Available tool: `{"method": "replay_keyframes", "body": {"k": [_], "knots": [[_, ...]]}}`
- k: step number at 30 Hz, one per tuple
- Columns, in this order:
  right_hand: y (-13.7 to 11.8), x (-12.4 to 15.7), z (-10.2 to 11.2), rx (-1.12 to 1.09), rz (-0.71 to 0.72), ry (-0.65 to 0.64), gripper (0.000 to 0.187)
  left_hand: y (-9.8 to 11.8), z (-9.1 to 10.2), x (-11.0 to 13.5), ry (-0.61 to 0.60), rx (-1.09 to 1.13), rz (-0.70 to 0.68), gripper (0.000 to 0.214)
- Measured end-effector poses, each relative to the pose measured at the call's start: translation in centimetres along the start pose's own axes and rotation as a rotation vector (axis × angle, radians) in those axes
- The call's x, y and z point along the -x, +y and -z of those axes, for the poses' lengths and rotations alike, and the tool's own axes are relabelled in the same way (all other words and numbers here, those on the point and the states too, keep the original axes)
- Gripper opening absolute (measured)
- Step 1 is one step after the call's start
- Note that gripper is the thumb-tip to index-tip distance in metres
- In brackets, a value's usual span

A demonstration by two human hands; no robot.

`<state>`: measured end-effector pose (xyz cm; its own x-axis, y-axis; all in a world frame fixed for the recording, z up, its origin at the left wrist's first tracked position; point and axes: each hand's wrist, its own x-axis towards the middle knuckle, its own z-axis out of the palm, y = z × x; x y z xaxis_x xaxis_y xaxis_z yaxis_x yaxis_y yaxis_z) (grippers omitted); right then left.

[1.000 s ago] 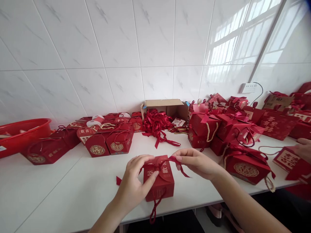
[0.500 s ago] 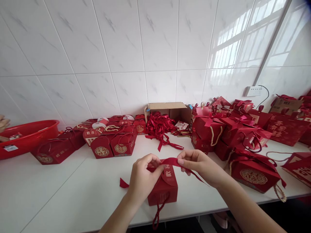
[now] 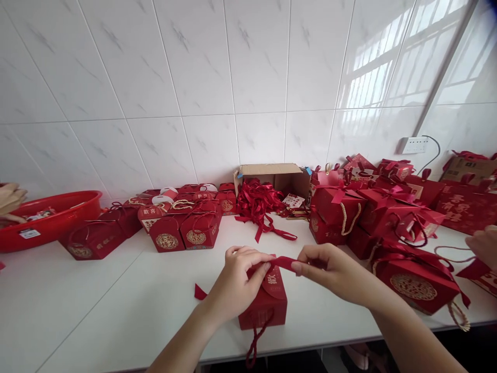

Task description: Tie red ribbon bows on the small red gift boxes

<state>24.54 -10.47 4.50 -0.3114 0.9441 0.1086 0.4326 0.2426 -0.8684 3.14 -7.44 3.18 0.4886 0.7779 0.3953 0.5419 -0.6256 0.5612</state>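
A small red gift box (image 3: 276,305) with gold characters stands before me near the table's front edge, its dark red rope handle (image 3: 254,344) hanging down at the front. Above its lid, my left hand (image 3: 241,280) pinches a red ribbon (image 3: 284,262) between thumb and fingers, against the box top. My right hand (image 3: 332,269) grips the same ribbon a little to the right, and the stretch between the hands is nearly straight. One ribbon end (image 3: 200,292) sticks out left of my left hand. Any knot or loop is hidden behind my left fingers.
Red gift boxes (image 3: 188,230) stand at the back left, beside a red basin (image 3: 70,207) with another person's hand (image 3: 11,199). A cardboard box (image 3: 272,169) and ribbon pile (image 3: 258,199) lie against the wall. Tied boxes (image 3: 413,282) crowd the right, where a person's hand (image 3: 483,246) shows.
My right hand has drawn the ribbon from a slack arc into a straighter line, and its loose tail no longer shows. Another person's hand has appeared at the right edge. The view has shifted slightly.
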Motion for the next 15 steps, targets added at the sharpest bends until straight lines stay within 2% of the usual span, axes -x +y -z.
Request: {"method": "replay_keyframes", "body": {"k": [5,9,10,15], "knots": [[0.3,-1.4,-0.3,-0.442,-0.029,0.025,0.037,-0.4,-0.6,0.4,0.023,0.039,0.036,0.027],[0.5,-1.9,-1.2,-0.728,-0.004,-0.027,0.027,-0.6,-1.1,-0.2,0.104,0.088,0.059,0.008],[0.5,-1.9,-1.4,-0.765,0.008,-0.033,0.025,-0.6,-1.1,-0.3,0.124,0.102,0.056,0.002],[0.7,-1.9,-2.3,-0.774,0.020,-0.066,0.029,-0.4,-0.8,-0.9,0.231,0.088,0.028,0.010]]}}
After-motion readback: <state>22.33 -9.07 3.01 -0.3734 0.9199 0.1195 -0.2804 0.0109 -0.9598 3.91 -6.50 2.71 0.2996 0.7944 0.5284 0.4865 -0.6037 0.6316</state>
